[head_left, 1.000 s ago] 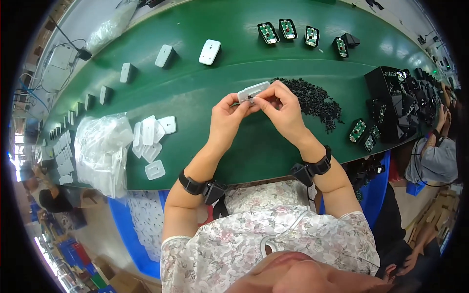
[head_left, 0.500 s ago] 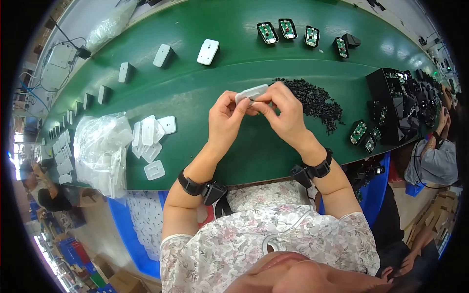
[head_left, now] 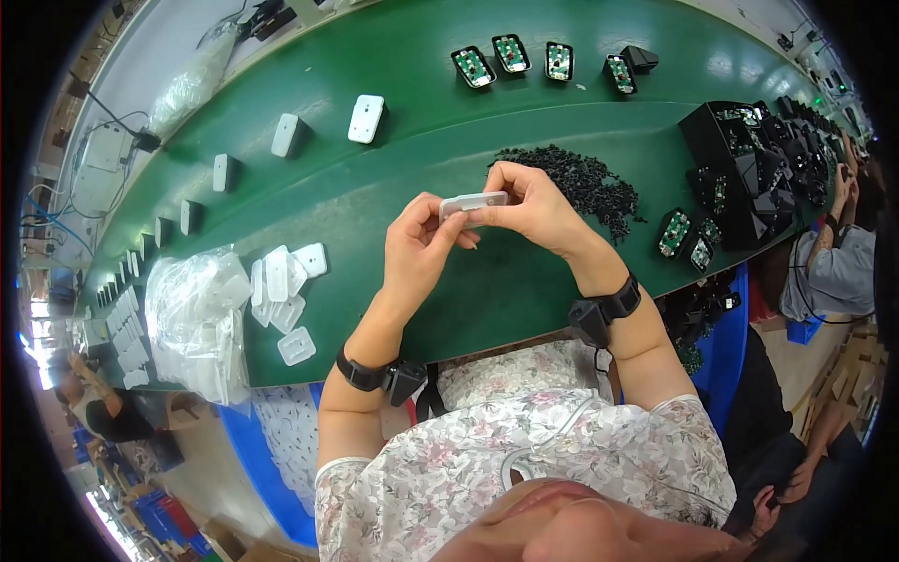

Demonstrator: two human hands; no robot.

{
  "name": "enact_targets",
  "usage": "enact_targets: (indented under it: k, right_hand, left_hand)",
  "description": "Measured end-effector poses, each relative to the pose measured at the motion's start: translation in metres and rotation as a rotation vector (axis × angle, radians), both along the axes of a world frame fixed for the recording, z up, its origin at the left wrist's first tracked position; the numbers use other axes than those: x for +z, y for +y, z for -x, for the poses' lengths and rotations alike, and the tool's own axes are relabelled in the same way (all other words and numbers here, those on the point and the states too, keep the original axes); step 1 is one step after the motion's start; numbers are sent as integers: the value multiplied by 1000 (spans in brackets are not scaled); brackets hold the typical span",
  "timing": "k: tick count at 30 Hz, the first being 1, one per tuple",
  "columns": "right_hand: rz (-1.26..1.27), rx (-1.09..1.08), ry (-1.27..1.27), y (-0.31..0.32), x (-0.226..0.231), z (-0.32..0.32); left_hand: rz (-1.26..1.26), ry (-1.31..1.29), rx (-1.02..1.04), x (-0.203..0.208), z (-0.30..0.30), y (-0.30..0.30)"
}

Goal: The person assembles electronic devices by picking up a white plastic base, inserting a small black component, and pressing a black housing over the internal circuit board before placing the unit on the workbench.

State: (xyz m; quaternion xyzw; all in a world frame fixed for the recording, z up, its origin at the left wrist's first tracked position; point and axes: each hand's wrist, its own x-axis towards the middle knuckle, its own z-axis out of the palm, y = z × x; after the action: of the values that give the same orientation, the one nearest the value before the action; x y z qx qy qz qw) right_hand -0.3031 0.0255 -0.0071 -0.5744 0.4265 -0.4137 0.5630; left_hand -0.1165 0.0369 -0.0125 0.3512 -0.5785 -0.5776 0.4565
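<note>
A white rectangular plastic cover [head_left: 473, 201] is held up over the green table, long side across. My left hand [head_left: 417, 236] pinches its left end between thumb and fingers. At the right end, my right hand [head_left: 536, 211] grips it with the thumb along the near edge and the fingers behind. Whether a small part sits between my fingertips is hidden. Just beyond my right hand spreads a heap of small black parts [head_left: 590, 184]. Off to the left of my left hand lie several loose white covers [head_left: 278, 273].
A clear plastic bag of white covers [head_left: 192, 323] lies at left. White-topped housings [head_left: 366, 119] stand in a curved row. Black housings with green circuit boards [head_left: 511, 54] sit at the back. A black box [head_left: 704, 140] full of parts stands at right, near a co-worker [head_left: 838, 262].
The cover has turned from slanting up rightward to nearly level, its face now toward me. My right fingers have shifted round its right end. The whole view has swung slightly.
</note>
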Motion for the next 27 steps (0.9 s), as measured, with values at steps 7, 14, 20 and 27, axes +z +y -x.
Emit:
enact_targets:
  k: [7,14,20,27]
  right_hand:
    - [147,-15,113,-30,3,-7]
    - [745,-570,1291,-173,-8,-6]
    - [310,-251,1362,-200,9,-16]
    - [208,-129,279,-104,4,-36]
  left_hand:
    - [-177,-6,82,7,-27,-8]
    - [215,-672,415,-48,-64,-43]
    - [322,-845,358,-25,-49,-31]
    - [489,-1256,465,-13,-28,0]
